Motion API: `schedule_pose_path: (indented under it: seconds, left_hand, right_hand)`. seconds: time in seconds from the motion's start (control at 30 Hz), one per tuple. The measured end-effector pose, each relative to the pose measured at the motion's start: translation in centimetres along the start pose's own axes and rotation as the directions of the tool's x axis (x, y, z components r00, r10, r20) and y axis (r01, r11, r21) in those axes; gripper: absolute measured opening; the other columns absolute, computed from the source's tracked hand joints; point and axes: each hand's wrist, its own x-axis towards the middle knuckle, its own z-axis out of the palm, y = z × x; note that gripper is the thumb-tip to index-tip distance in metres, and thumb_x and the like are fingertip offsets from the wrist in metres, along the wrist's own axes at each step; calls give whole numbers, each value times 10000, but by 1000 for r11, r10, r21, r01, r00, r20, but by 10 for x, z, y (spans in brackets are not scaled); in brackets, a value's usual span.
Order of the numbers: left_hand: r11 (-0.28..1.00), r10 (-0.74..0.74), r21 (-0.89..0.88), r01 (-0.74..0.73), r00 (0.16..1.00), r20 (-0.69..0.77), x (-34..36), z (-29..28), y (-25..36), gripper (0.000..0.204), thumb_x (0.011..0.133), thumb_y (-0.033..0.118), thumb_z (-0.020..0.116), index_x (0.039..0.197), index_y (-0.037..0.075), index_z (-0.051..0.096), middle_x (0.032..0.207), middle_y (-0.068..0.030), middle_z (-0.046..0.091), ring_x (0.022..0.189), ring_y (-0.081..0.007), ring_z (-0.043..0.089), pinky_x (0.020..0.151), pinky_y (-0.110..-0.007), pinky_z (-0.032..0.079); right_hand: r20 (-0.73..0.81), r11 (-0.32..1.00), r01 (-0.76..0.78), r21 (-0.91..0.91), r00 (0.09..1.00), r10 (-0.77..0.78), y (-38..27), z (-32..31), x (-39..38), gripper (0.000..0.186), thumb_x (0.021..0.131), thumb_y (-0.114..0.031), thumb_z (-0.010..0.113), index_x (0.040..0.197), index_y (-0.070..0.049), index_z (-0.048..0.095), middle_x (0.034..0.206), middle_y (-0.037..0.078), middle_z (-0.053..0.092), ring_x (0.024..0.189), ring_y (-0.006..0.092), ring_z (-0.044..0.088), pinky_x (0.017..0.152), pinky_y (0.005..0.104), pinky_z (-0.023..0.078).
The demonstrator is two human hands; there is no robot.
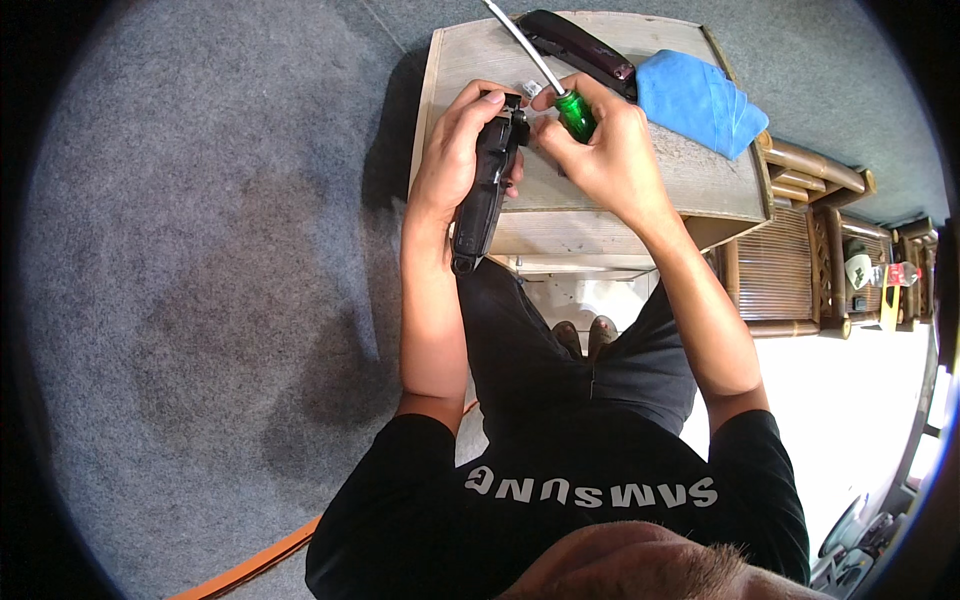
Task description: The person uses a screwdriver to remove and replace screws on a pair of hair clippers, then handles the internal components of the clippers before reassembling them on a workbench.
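My left hand [455, 150] is wrapped round a black clipper-like device [486, 190], held upright in view with its head at the top. My right hand [610, 160] grips a screwdriver [574, 114] with a green handle, its metal shaft pointing up and left, away from the device. The fingers of both hands are close together near the device's head. A small pale piece [532, 88] shows between them, too small to make out. Behind on the wooden box table [455, 55] lie a dark maroon-black casing [580, 52] and a folded blue cloth [698, 100].
Bamboo furniture [772, 265] stands at the right, with a bottle [901, 275] and other small items on it. A grey carpeted surface [220, 250] spreads over the left, with an orange strip [250, 560] at lower left. My legs are below the table's front edge.
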Motion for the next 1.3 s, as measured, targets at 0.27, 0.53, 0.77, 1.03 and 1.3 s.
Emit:
schedule_pose_path:
  seconds: [0.27,0.53,0.77,1.03,1.3]
  left_hand:
    - [999,43,4,-43,999,17,0,0,-1,295,1081,354,500,1133,83,603,862,-66,660,567,-140,652,457,-290,545]
    - [999,37,10,-38,999,23,0,-1,-1,292,1082,361,500,1125,89,599,858,-69,663,567,-144,657,454,-291,542]
    - [999,37,9,-38,999,30,-1,1,0,283,1086,341,494,1131,84,605,864,-64,679,564,-140,649,460,-286,536]
    - [999,45,-19,-44,998,35,-3,2,1,276,1087,313,488,1159,80,618,867,-63,681,563,-133,643,473,-281,538]
    - [999,39,-8,-39,999,20,-2,0,-1,310,1081,344,498,1160,78,634,853,-67,685,571,-134,659,471,-281,535]
  right_hand:
    - [-2,998,58,-29,998,-58,6,2,1,215,862,-203,732,956,-10,737,697,202,674,658,345,726,630,415,546]
    - [35,999,35,-21,999,-34,7,1,1,236,874,-225,732,957,-5,732,688,202,665,661,349,721,635,419,541]
    - [74,998,23,-56,997,-19,8,-1,2,244,884,-235,730,947,1,718,689,206,663,664,349,720,645,423,541]
    - [86,998,60,-25,995,-57,1,-3,-1,218,891,-172,745,1005,8,702,754,139,692,706,198,656,676,353,534]
    - [-12,986,93,138,996,-92,15,2,-1,201,874,-132,713,1025,-5,675,774,165,724,692,285,730,685,393,554]
